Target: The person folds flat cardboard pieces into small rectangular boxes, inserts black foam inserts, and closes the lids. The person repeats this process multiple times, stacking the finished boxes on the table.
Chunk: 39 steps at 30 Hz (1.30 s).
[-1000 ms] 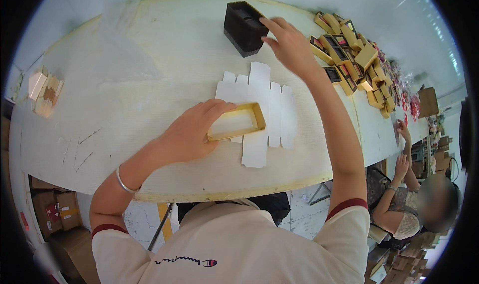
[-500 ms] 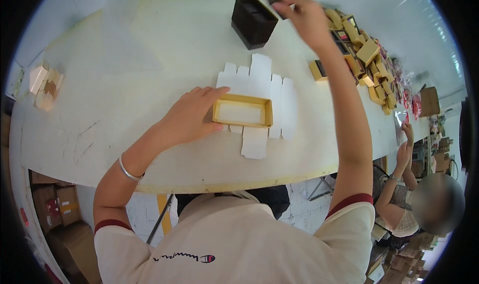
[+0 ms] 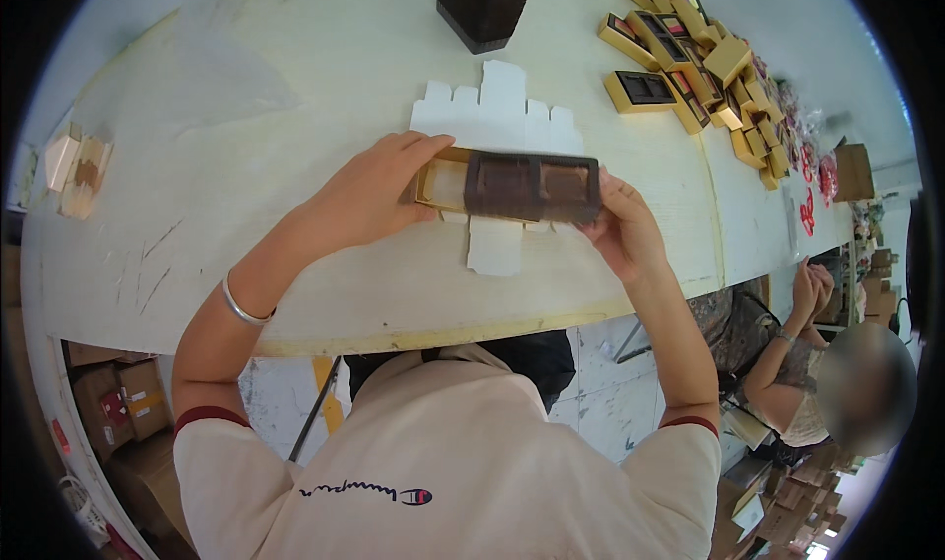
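My left hand is closed on the left end of a small gold box, open at the top and white inside. Between the fingers and thumb of my right hand is a dark brown plastic tray with two square recesses. The tray covers the right part of the box; whether it touches the rim cannot be made out. Under both lies a flat white cardboard sheet with cut flaps, partly hidden by the box and tray.
A stack of dark brown trays stands at the far middle of the table. Many gold boxes, several with brown trays inside, are heaped at the far right. Folded gold pieces lie at the left. A co-worker's hands show at the right.
My right hand has come back from the far side with the brown tray and now has it over the box. My left hand has stayed on the box. The view has shifted slightly.
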Each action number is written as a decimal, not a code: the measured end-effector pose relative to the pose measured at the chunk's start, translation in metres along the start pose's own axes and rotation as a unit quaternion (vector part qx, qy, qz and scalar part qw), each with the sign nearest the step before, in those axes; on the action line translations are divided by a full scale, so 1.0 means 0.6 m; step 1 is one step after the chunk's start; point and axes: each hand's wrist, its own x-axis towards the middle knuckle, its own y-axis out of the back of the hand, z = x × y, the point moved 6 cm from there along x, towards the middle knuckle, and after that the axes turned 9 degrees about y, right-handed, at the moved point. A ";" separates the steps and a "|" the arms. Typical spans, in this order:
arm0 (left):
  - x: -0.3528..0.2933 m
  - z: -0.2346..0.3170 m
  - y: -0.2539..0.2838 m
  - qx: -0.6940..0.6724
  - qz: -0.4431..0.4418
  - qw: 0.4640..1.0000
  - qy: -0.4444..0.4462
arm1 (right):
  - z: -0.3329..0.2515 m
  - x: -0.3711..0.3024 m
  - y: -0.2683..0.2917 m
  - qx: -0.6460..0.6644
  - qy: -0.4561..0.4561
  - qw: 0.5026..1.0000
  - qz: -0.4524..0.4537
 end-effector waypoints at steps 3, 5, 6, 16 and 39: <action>0.005 0.000 -0.007 -0.040 -0.032 0.999 0.019 | 0.002 0.023 0.004 -0.014 0.018 0.999 0.026; 0.009 0.004 -0.004 -0.052 -0.042 0.997 0.034 | 0.016 0.021 -0.003 -0.030 -0.001 0.999 0.011; 0.011 0.004 -0.003 -0.050 -0.037 0.998 0.024 | 0.032 0.013 -0.015 -0.036 -0.025 0.999 -0.017; 0.031 0.015 -0.006 0.097 -0.003 0.995 -0.029 | -0.035 -0.011 -0.100 -0.581 0.393 0.687 -0.191; 0.038 0.056 -0.020 0.247 0.040 0.966 -0.058 | -0.014 0.013 -0.124 -0.758 0.274 0.470 -0.360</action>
